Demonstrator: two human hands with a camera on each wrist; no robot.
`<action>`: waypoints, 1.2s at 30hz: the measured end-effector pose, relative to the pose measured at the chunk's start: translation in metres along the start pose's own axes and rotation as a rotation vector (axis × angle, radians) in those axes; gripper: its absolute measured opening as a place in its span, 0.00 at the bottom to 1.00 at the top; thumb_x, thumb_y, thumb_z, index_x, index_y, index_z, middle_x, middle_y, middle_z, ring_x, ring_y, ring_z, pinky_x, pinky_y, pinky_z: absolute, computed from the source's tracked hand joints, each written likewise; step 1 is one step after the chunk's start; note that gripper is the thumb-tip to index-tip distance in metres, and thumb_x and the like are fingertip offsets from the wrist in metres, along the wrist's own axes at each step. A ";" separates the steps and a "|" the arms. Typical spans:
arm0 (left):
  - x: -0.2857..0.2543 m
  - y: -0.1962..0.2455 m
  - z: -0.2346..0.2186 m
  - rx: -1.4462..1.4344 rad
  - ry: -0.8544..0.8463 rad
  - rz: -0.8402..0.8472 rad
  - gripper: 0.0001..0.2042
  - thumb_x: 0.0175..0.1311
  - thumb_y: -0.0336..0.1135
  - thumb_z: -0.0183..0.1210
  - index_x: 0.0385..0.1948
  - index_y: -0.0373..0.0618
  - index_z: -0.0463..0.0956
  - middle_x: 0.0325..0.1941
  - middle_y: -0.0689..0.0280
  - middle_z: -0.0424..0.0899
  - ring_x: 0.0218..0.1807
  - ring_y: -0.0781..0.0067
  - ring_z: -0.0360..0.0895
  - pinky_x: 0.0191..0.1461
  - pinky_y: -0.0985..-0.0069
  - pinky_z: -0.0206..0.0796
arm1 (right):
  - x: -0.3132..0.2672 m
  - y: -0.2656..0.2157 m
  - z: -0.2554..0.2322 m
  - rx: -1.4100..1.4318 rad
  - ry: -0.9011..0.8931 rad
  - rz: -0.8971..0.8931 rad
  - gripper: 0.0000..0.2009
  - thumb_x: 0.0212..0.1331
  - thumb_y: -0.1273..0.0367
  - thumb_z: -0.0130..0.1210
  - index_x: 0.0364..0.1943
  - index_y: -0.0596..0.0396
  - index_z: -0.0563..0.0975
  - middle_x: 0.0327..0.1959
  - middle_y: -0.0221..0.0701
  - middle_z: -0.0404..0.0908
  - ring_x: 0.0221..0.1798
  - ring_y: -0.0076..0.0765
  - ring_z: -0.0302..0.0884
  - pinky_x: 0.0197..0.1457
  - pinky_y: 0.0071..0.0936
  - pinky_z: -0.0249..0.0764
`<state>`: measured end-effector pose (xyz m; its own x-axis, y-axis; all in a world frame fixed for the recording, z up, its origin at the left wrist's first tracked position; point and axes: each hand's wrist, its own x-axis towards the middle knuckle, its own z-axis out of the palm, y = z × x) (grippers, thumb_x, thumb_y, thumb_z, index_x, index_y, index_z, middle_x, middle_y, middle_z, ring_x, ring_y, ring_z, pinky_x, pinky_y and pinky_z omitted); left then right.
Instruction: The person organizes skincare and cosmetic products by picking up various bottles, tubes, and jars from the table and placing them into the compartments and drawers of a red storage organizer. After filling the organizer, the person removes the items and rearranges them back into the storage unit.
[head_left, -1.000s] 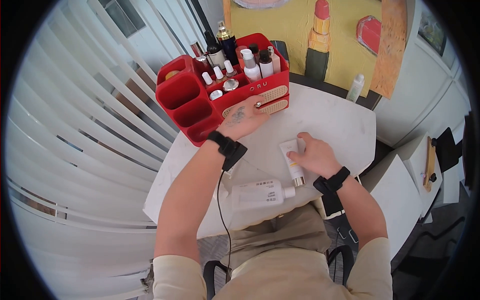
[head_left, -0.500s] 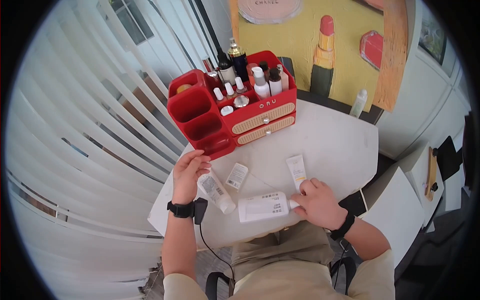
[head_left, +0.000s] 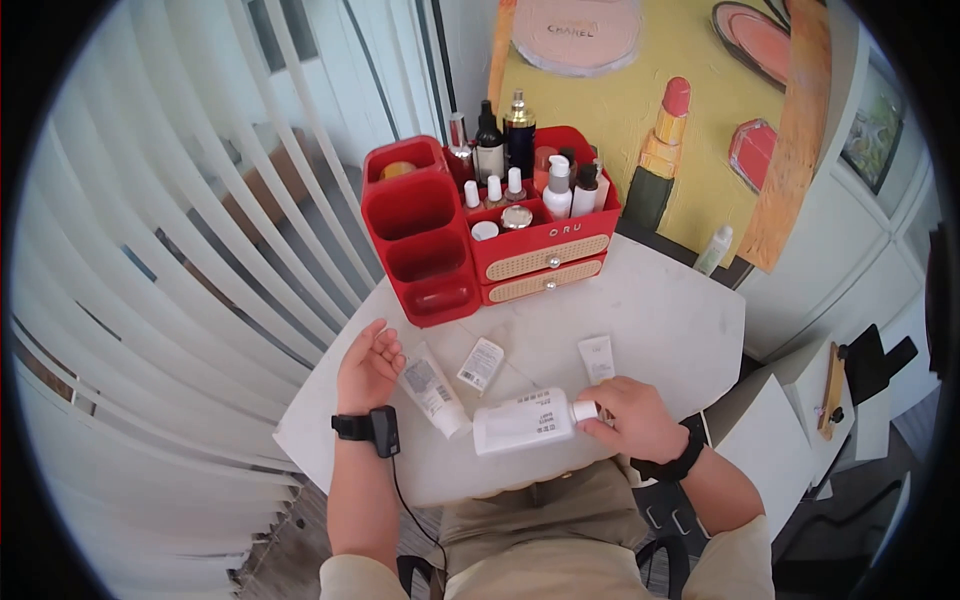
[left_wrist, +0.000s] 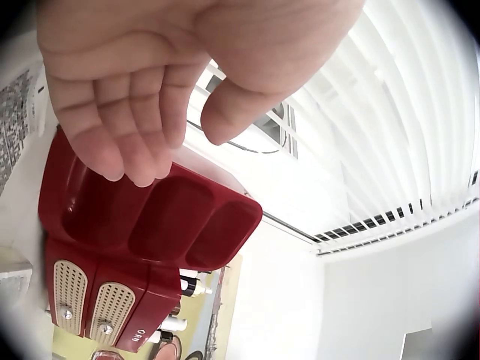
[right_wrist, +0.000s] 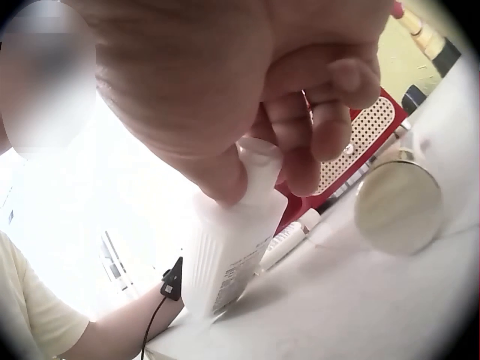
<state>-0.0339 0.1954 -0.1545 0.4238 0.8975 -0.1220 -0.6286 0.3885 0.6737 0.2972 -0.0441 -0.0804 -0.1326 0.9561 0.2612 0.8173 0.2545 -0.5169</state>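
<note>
My right hand (head_left: 635,415) pinches the cap end of a large white bottle (head_left: 520,422) that lies on its side across the table's near part. In the right wrist view, thumb and fingers close around the bottle's neck (right_wrist: 259,161). Just beyond that hand is a white tube (head_left: 597,355), partly covered by it. My left hand (head_left: 368,372) holds nothing, palm turned up and fingers loosely bent, left of a printed white tube (head_left: 435,390). Next to this tube lies a small white box (head_left: 481,364) with a printed label.
A red organizer (head_left: 530,240) stands at the back of the white table (head_left: 680,300), with two drawers and several bottles in it. Its left compartments look bare inside. Behind it leans a painting (head_left: 610,120). A small bottle (head_left: 714,250) stands beyond the right edge; blinds (head_left: 200,250) hang left.
My left hand has come back from the organizer's drawers to the table's left side. My right hand has let go of the right-hand white tube and taken the large bottle's cap end.
</note>
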 end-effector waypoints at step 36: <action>-0.013 0.000 0.025 0.040 -0.052 -0.067 0.12 0.71 0.35 0.51 0.49 0.38 0.73 0.40 0.61 0.82 0.39 0.70 0.80 0.44 0.74 0.73 | 0.273 0.062 -0.197 -0.282 0.454 -0.048 0.15 0.64 0.70 0.51 0.54 0.57 0.71 0.41 0.47 0.78 0.45 0.49 0.79 0.50 0.36 0.73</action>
<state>-0.0226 0.1783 -0.1348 0.4978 0.8575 -0.1301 -0.5721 0.4375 0.6938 0.4220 0.2043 0.1202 0.0310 0.7695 0.6379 0.9435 0.1880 -0.2727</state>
